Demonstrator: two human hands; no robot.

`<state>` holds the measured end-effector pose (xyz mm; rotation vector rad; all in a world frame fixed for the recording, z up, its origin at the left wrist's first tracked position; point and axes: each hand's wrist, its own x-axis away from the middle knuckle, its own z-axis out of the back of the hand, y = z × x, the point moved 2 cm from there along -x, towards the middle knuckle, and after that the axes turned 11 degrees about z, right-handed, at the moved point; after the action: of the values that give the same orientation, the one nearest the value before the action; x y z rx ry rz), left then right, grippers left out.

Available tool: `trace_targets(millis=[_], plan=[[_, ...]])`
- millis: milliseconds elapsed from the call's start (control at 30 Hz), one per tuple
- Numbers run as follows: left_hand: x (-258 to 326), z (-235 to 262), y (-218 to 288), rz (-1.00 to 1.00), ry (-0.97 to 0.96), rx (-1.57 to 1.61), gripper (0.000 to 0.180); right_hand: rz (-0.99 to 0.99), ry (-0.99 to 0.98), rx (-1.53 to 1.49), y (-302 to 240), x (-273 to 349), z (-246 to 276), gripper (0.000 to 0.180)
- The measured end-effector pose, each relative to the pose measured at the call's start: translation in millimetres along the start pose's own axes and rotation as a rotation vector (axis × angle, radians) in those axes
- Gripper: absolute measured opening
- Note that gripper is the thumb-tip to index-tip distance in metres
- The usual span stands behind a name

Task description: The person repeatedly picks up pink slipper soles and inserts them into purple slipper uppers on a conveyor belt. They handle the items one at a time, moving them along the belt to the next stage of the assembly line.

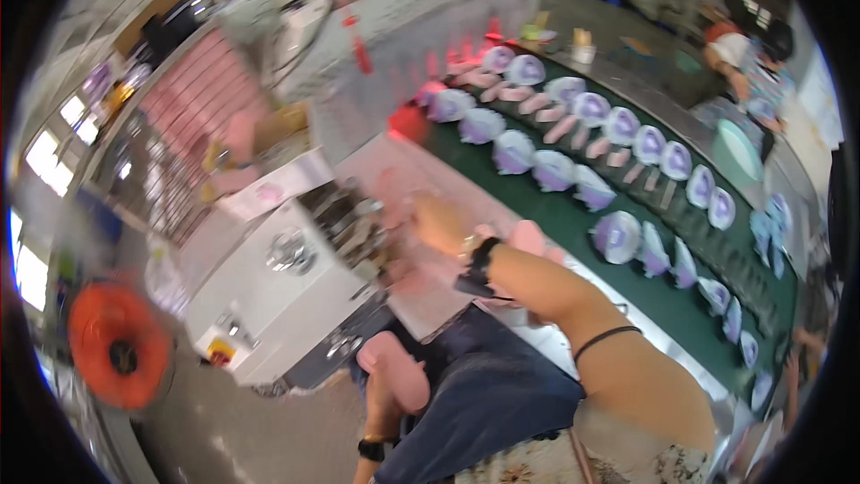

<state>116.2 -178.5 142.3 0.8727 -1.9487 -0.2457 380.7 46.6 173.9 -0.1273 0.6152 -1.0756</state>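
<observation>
Low in the view, my left hand (383, 394) grips a smooth pink rounded, elongated piece (400, 369), holding it upright over my dark blue apron (493, 376). My right arm reaches forward across the pinkish worktop (484, 211). At its end, my right hand (434, 222) is close beside the metal fixture (345, 224) of a white machine (269, 282). Motion blur smears the right fingers, so whether they touch or hold anything cannot be made out. More pink pieces (527, 237) lie just beyond my right wrist, partly hidden by the arm.
To the right runs a green conveyor belt (560, 211) carrying rows of purple-and-white domed parts (513, 152) and pink elongated pieces (562, 128). An orange round fan (121, 350) stands at left. Behind the machine are an open carton (282, 130) and a wire rack (202, 81). Another person (752, 72) is at far right.
</observation>
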Motion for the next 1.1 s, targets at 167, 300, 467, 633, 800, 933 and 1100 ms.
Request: trace_targets(millis=[167,300,467,633,800,933,1100], plan=[[3.1,19.4,-12.5,0.099,-0.011,-0.030,0.047,-0.198,0.076,-0.129,30.0,-16.7,-54.1,0.023],[15.2,10.9,-6.3,0.123,0.068,-0.119,0.049,-0.594,0.278,-0.523,22.0,-40.9,-80.5,0.028],[29.5,2.4,-0.2,0.126,0.134,-0.197,0.054,-0.589,0.538,-0.777,38.6,-43.0,-67.4,0.030],[36.4,-54.4,-0.4,0.309,0.140,-0.231,0.060,-0.603,0.766,-0.244,162.4,49.0,35.7,0.032],[54.1,-123.9,2.1,0.566,-0.046,-0.178,0.056,-0.821,0.900,0.404,292.8,295.7,185.3,0.017],[16.4,-99.3,-8.4,0.558,-0.072,-0.194,0.048,-1.182,0.906,0.568,298.8,462.0,271.0,0.028],[-4.5,-72.9,-15.2,0.506,-0.101,-0.178,0.039,-1.403,0.693,0.560,298.5,538.5,299.1,0.023]])
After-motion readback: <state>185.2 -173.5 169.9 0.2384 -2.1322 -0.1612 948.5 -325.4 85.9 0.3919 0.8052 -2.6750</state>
